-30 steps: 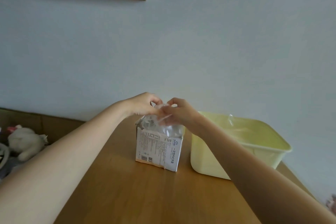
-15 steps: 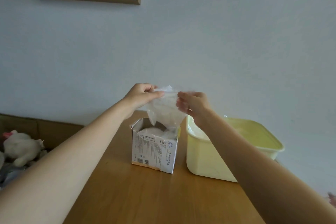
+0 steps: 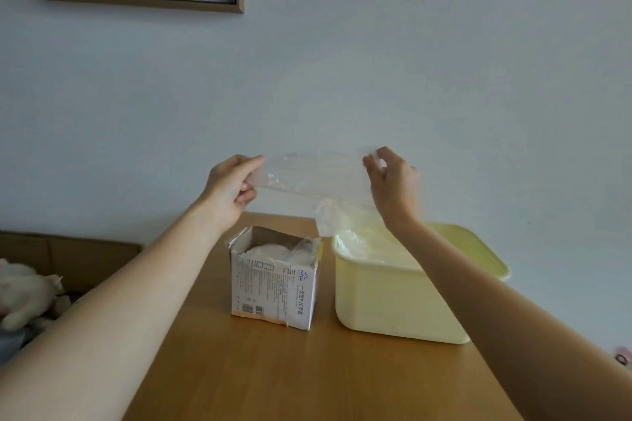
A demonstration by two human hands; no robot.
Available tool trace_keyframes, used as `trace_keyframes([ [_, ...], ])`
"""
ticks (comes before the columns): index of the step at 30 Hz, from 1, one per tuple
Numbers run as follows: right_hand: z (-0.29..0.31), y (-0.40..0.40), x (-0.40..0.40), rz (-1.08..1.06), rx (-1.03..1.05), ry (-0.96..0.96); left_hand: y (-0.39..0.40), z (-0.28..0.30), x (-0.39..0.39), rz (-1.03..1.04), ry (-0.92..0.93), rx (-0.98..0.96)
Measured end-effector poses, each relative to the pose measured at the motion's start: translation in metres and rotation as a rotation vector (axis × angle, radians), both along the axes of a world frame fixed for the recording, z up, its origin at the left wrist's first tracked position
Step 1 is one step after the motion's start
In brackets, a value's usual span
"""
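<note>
Head view, mid-frame: my left hand (image 3: 232, 188) and right hand (image 3: 393, 184) each pinch one end of the clear glove (image 3: 307, 178), stretched taut above the torn box (image 3: 273, 287) and yellow bin (image 3: 393, 304) on the desk (image 3: 273, 369). I judge this as spreading it out. Next I must find the cuff without tearing the film.
</note>
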State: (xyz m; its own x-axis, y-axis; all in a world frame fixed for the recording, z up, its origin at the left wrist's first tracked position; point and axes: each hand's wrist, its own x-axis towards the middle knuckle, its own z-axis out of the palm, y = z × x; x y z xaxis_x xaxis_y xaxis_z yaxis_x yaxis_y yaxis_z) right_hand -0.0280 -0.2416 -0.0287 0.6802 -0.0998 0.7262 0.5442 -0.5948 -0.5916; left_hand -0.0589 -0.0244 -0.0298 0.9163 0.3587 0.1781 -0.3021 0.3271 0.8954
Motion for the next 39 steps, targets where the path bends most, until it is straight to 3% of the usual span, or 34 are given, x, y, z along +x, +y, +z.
trace_keyframes([
  [3, -0.003, -0.016, 0.006, -0.041, -0.085, -0.012, 0.015, 0.0, 0.004, 0.126, 0.025, 0.017],
  [6, -0.003, -0.029, 0.009, -0.053, -0.269, -0.062, 0.005, 0.008, 0.01, 0.215, -0.009, 0.253],
  [8, -0.001, -0.034, 0.01, -0.04, -0.415, -0.13, -0.018, 0.016, 0.008, 0.1, -0.067, 0.515],
  [10, 0.003, -0.035, 0.007, -0.017, -0.531, -0.19, -0.047, 0.023, 0.006, -0.158, -0.038, 0.782],
  [13, 0.008, -0.037, 0.004, -0.025, -0.546, -0.226, -0.082, 0.022, 0.006, -0.356, 0.018, 0.966],
  [16, 0.007, -0.054, 0.011, -0.122, -0.517, -0.125, -0.089, 0.017, 0.018, -0.196, 0.019, 0.897],
  [20, -0.01, -0.094, 0.024, -0.208, -0.384, 0.074, -0.085, 0.012, 0.033, 0.127, 0.101, 1.113],
  [23, -0.025, -0.112, 0.031, -0.259, -0.371, 0.232, -0.1, 0.013, 0.037, 0.401, -0.014, 1.225],
  [24, -0.029, -0.116, 0.033, -0.273, -0.383, 0.271, -0.11, 0.013, 0.038, 0.359, -0.096, 1.289],
  [26, -0.035, -0.119, 0.034, -0.303, -0.432, 0.335, -0.134, 0.009, 0.038, 0.086, -0.202, 1.479],
  [28, -0.039, -0.118, 0.033, -0.331, -0.498, 0.394, -0.152, -0.005, 0.039, -0.265, -0.091, 1.695],
  [30, -0.043, -0.118, 0.033, -0.347, -0.552, 0.465, -0.16, -0.023, 0.046, -0.469, 0.114, 1.882],
  [32, -0.046, -0.12, 0.035, -0.345, -0.592, 0.554, -0.161, -0.036, 0.051, -0.502, 0.237, 1.976],
  [36, -0.039, -0.124, 0.031, -0.287, -0.682, 0.7, -0.161, -0.045, 0.054, -0.525, 0.331, 1.972],
  [39, -0.022, -0.12, 0.021, -0.344, -0.845, 0.419, -0.162, -0.044, 0.06, -0.561, 0.362, 1.979],
])
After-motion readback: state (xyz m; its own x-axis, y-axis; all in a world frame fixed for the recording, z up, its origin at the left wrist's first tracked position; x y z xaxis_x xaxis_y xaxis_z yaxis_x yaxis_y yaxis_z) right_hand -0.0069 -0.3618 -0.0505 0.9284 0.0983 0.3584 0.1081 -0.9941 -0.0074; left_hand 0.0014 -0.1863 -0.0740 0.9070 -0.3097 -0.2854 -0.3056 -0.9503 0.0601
